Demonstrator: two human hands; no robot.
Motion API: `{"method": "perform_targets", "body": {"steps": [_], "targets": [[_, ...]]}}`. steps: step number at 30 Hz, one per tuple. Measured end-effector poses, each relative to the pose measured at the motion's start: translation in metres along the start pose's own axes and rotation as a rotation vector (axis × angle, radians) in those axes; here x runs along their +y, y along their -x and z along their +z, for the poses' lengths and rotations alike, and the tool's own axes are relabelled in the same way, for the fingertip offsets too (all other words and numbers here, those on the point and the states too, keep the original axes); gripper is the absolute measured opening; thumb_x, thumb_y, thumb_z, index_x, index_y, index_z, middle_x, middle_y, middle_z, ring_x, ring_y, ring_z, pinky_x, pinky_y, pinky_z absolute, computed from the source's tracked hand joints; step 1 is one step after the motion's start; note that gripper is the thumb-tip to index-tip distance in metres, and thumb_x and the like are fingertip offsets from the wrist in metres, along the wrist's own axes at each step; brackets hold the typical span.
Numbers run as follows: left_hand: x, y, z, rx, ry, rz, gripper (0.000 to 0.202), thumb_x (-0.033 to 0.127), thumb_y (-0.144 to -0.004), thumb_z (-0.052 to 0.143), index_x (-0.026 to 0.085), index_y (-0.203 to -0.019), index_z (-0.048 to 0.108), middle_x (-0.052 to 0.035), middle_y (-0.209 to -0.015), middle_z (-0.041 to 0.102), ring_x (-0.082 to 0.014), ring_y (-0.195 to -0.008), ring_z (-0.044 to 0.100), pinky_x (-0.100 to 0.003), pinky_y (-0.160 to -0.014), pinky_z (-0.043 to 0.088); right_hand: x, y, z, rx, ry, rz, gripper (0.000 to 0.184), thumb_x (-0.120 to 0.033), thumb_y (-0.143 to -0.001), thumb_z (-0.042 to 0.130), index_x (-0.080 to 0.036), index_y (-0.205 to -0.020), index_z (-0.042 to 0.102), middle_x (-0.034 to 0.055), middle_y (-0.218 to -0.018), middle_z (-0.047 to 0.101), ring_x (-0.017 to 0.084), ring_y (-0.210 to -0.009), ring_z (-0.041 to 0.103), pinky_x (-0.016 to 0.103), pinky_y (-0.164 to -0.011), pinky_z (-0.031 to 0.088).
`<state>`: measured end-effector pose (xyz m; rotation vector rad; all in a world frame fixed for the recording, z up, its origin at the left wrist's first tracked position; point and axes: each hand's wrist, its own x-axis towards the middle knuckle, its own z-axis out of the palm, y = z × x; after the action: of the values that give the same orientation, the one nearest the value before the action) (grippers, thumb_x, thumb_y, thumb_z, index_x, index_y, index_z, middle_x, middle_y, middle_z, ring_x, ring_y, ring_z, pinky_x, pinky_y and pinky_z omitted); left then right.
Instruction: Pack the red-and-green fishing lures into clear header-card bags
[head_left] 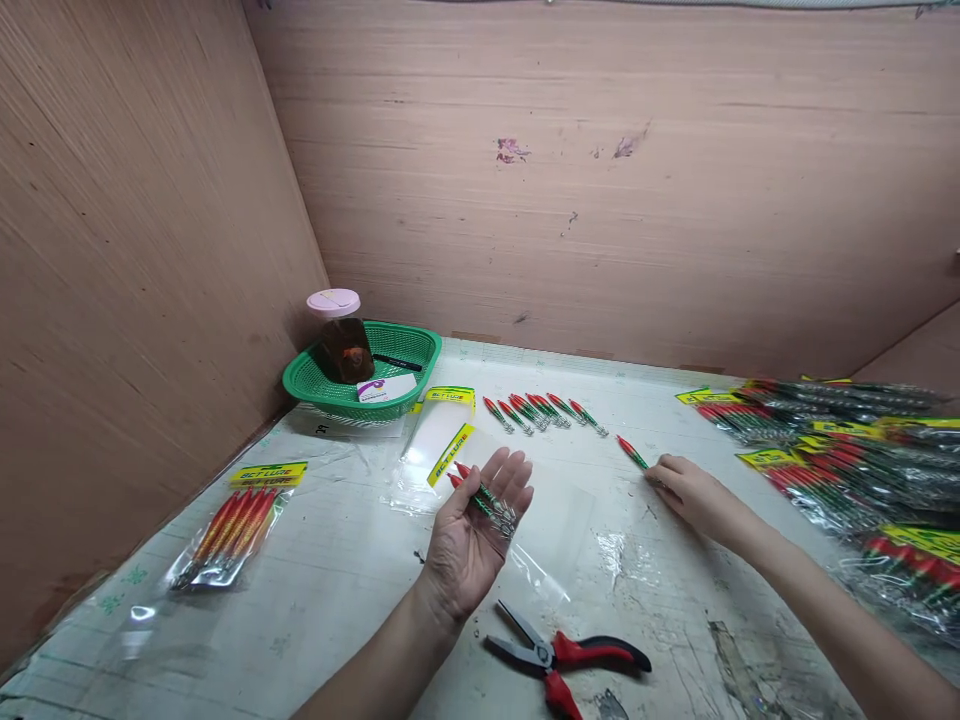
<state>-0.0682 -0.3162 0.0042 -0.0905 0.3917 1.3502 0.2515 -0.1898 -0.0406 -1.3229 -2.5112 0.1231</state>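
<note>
My left hand is palm up over the middle of the table, its thumb pressing two red-and-green fishing lures against the palm, hook ends to the right. Under and beyond it lies a clear plastic bag with a yellow header. Off to the right, my right hand pinches the hook end of a single lure, whose red tip points up and left. A loose row of several similar lures rests on the table farther back, apart from both hands.
Red-handled pliers lie open near the front edge. At left is a bag of red-orange lures. A green basket holding a pink-lidded jar stands behind, beside header bags. Packed lure bags pile up at right.
</note>
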Motion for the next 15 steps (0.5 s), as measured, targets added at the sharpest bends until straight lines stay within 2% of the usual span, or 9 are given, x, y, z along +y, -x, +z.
{"method": "perform_targets", "body": {"steps": [3, 6, 8, 9, 10, 12, 13, 15], "targets": [[-0.003, 0.0, -0.001, 0.01, -0.011, -0.014, 0.039, 0.021, -0.094, 0.039, 0.008, -0.131, 0.048, -0.0125, -0.11, 0.069, -0.0206, -0.103, 0.064, -0.033, -0.092, 0.049, -0.025, 0.02, -0.025, 0.036, -0.014, -0.046, 0.024, -0.028, -0.085, 0.04, -0.021, -0.082, 0.062, 0.0095, -0.081, 0.062, 0.019, -0.07, 0.06, 0.03, -0.06, 0.05], [-0.008, -0.001, -0.002, 0.015, -0.02, -0.017, 0.035, 0.022, -0.094, 0.041, 0.008, -0.122, 0.055, -0.0126, -0.109, 0.07, -0.0217, -0.102, 0.065, -0.035, -0.093, 0.048, -0.069, 0.042, -0.067, 0.114, -0.138, -0.111, 0.017, -0.029, -0.086, 0.052, -0.023, -0.099, 0.061, 0.0076, -0.091, 0.062, 0.016, -0.074, 0.062, 0.026, -0.064, 0.052], [-0.011, -0.002, -0.003, 0.02, -0.025, -0.019, 0.031, 0.022, -0.093, 0.042, 0.007, -0.115, 0.06, -0.0128, -0.107, 0.07, -0.0225, -0.1, 0.066, -0.037, -0.095, 0.047, -0.103, 0.053, -0.093, 0.071, -0.248, -0.21, 0.024, -0.026, -0.084, 0.058, -0.026, -0.108, 0.058, 0.0066, -0.093, 0.063, 0.018, -0.082, 0.063, 0.025, -0.066, 0.054], [-0.012, -0.002, -0.003, 0.019, -0.029, -0.02, 0.03, 0.022, -0.092, 0.043, 0.007, -0.112, 0.062, -0.013, -0.107, 0.07, -0.023, -0.1, 0.066, -0.038, -0.096, 0.046, -0.12, 0.056, -0.102, 0.003, -0.286, -0.281, 0.027, -0.024, -0.083, 0.059, -0.027, -0.11, 0.057, 0.0056, -0.091, 0.063, 0.017, -0.079, 0.064, 0.023, -0.064, 0.054], [-0.013, -0.002, -0.003, 0.015, -0.033, -0.022, 0.029, 0.022, -0.092, 0.044, 0.008, -0.11, 0.063, -0.013, -0.107, 0.07, -0.0235, -0.1, 0.066, -0.039, -0.097, 0.046, -0.136, 0.057, -0.107, -0.07, -0.316, -0.354, 0.03, -0.021, -0.082, 0.06, -0.028, -0.111, 0.056, 0.0046, -0.088, 0.064, 0.016, -0.075, 0.064, 0.021, -0.061, 0.055], [-0.014, -0.001, -0.003, -0.005, -0.047, -0.027, 0.028, 0.022, -0.091, 0.046, 0.008, -0.107, 0.064, -0.0134, -0.108, 0.069, -0.025, -0.1, 0.065, -0.041, -0.098, 0.044, -0.162, 0.054, -0.105, -0.134, -0.342, -0.449, 0.028, -0.016, -0.082, 0.058, -0.026, -0.108, 0.056, 0.0033, -0.081, 0.064, 0.013, -0.065, 0.063, 0.016, -0.054, 0.054], [-0.014, -0.001, -0.003, -0.018, -0.054, -0.033, 0.028, 0.023, -0.09, 0.048, 0.008, -0.107, 0.065, -0.0137, -0.109, 0.069, -0.0258, -0.101, 0.065, -0.042, -0.099, 0.043, -0.172, 0.05, -0.099, -0.115, -0.33, -0.46, 0.025, -0.014, -0.083, 0.056, -0.025, -0.106, 0.057, 0.0033, -0.079, 0.064, 0.012, -0.062, 0.062, 0.016, -0.052, 0.053], [-0.016, 0.0, -0.005, -0.042, -0.064, -0.052, 0.028, 0.024, -0.089, 0.05, 0.008, -0.107, 0.065, -0.0146, -0.111, 0.068, -0.0275, -0.103, 0.064, -0.042, -0.1, 0.042, -0.187, 0.041, -0.082, 0.011, -0.268, -0.424, 0.02, -0.014, -0.085, 0.051, -0.022, -0.101, 0.058, 0.0045, -0.079, 0.063, 0.012, -0.062, 0.062, 0.017, -0.052, 0.053]]}}
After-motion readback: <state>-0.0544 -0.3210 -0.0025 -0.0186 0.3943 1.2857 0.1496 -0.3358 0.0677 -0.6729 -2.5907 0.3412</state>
